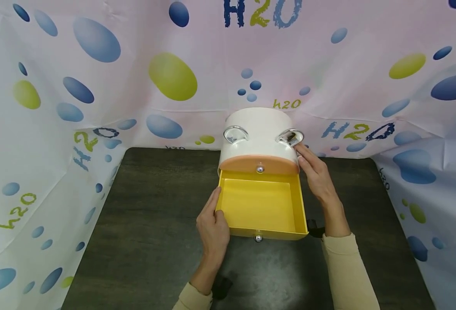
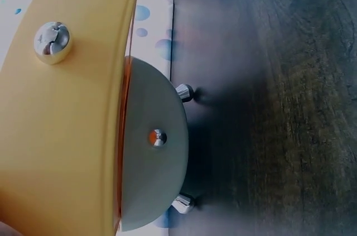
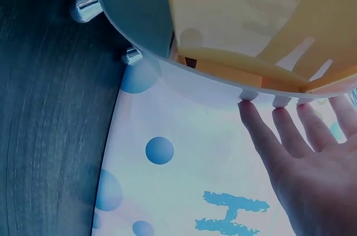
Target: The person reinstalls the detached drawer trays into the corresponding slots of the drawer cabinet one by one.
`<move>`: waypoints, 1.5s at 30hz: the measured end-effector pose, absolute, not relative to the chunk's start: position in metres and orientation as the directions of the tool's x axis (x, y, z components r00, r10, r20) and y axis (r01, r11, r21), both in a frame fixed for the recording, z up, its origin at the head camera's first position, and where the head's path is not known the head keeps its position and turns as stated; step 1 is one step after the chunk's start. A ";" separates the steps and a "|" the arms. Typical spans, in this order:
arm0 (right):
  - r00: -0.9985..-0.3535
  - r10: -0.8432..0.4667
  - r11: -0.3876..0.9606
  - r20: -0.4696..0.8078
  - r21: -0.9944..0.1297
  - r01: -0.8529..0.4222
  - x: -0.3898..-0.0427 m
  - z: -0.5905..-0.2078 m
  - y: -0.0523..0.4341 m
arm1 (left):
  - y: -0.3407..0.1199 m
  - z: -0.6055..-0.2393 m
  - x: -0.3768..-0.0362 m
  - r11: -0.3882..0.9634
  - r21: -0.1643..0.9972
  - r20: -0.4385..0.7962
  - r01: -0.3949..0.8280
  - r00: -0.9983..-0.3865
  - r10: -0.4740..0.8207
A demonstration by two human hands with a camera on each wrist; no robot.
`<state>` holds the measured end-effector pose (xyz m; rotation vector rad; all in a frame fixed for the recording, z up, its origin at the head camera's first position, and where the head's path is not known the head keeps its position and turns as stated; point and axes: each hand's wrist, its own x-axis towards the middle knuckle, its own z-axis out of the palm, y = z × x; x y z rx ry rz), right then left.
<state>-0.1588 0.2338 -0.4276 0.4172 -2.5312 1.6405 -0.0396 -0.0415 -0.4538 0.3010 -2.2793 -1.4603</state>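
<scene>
A white, round-sided small drawer cabinet point(image 1: 257, 131) stands at the back of the table. Its yellow drawer point(image 1: 259, 206) is pulled far out, with bare inside surfaces. My left hand point(image 1: 212, 230) holds the drawer by its left side, near the front corner, fingers along the outer wall. My right hand point(image 1: 318, 176) touches the cabinet's right side with nearly straight fingertips, seen also in the right wrist view. Above the yellow drawer is an orange drawer front point(image 1: 243, 163), shut. Below it, a grey drawer front point(image 2: 150, 163) with a silver knob point(image 2: 158, 138) is shut too.
Two shiny rings point(image 1: 235, 134) stick out of the cabinet's top. Silver feet point(image 2: 184, 92) hold it off the dark wooden table point(image 1: 154, 224). A printed curtain point(image 1: 135, 86) hangs close behind the cabinet and along both sides.
</scene>
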 end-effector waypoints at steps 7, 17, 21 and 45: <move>-0.966 -0.159 0.405 0.202 -0.879 -0.250 -0.158 -0.427 0.234 | -0.041 -0.451 -0.044 0.435 0.900 0.207 0.016 -0.895 -0.395; -0.977 -0.164 0.385 0.137 -0.903 -0.191 -0.159 -0.424 0.232 | -0.045 -0.452 -0.042 0.427 0.903 0.230 0.040 -0.886 -0.403; -0.976 -0.189 0.389 0.108 -0.904 -0.176 -0.160 -0.424 0.234 | -0.046 -0.453 -0.043 0.432 0.901 0.243 0.050 -0.882 -0.405; -0.976 0.031 0.300 0.218 -0.933 -0.199 -0.161 -0.380 0.187 | -0.050 -0.450 -0.047 0.424 0.905 0.220 0.040 -0.897 -0.384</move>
